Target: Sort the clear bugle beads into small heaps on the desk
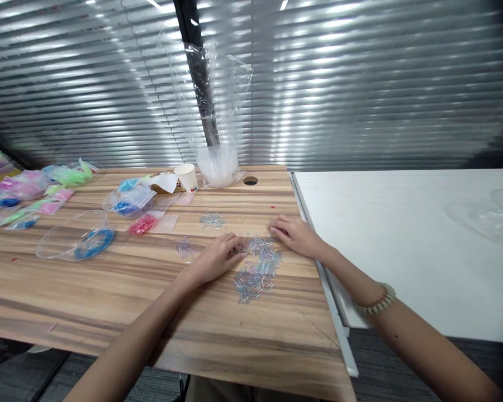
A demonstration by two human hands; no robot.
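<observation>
A loose pile of short tube beads (257, 271), pale blue, lilac and clear, lies on the wooden table near its right edge. My left hand (218, 258) rests at the pile's upper left edge, its fingers bent and pressed together over a few beads. Beyond the pile's upper right edge, my right hand (295, 234) touches the tabletop with curled fingers. Whatever either set of fingertips holds is too small or hidden to name. A smaller heap of light blue beads (212, 220) sits farther back, and a lilac heap (185, 247) lies left of my left hand.
A white table (402, 223) adjoins on the right. Leftward are a clear round lid (50, 245), a blue bead bundle (94, 244), a bag of red beads (142, 224) and several coloured packets (29, 184). A paper cup (186, 177) and bagged plastic bowls (218, 164) stand behind.
</observation>
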